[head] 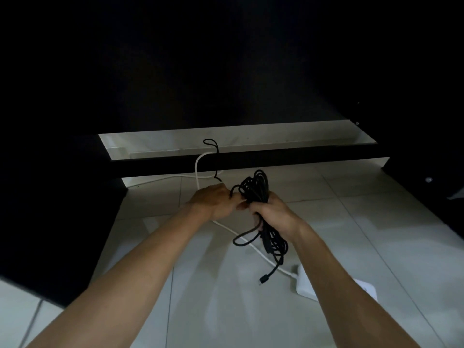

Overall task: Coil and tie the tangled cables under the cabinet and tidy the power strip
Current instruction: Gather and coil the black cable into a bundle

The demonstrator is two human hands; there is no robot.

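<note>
My right hand [272,214] grips a bundle of coiled black cable [253,187]; loops stick up above the fist and more hang below it, ending in a small black plug [263,281] near the floor. Just left of it, my left hand [216,200] is closed on a strand of the same black cable, whose free part runs up and back to the gap under the dark cabinet [251,158]. A white cable [197,169] curves out of that gap, passes beneath my left hand and reaches a white power strip [307,283] lying on the floor under my right forearm.
Pale floor tiles [226,297] cover the ground in front of me. Dark cabinet panels stand at the left [50,222] and right [426,172]. A lit white ledge [276,139] shows behind the low dark bar.
</note>
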